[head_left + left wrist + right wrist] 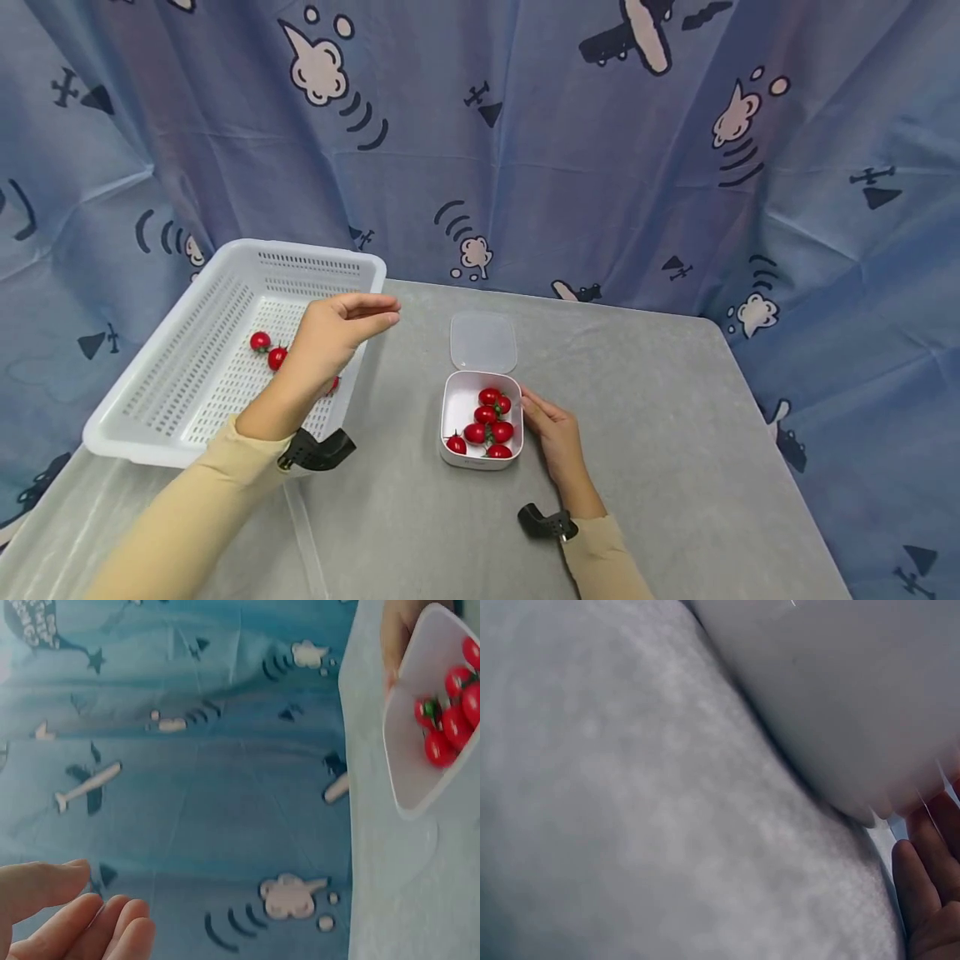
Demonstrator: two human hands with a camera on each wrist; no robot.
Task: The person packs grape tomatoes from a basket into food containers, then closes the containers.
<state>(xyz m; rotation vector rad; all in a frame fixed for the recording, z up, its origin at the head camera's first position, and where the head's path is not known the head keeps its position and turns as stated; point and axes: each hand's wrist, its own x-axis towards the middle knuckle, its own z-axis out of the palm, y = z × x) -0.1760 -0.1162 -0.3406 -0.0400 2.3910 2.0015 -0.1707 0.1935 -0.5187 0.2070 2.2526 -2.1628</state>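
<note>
My left hand [337,333] is over the right rim of a white slatted basket [225,258], thumb and fingers stretched out with a gap and nothing between them. Inside the basket lie a few red cherry tomatoes [260,341], partly hidden by the left arm. A small white box [480,463] on the table holds several cherry tomatoes [485,414], also visible in the left wrist view [456,727]. Against the box's right wall, my right hand [553,429] rests its extended fingers; the right wrist view shows these fingers [919,881] beside the wall.
Behind the box, a translucent lid [483,342] lies on the grey table [637,400]. A blue patterned curtain [525,167] hangs along the table's back edge and down both sides. Each wrist carries a black band [317,450].
</note>
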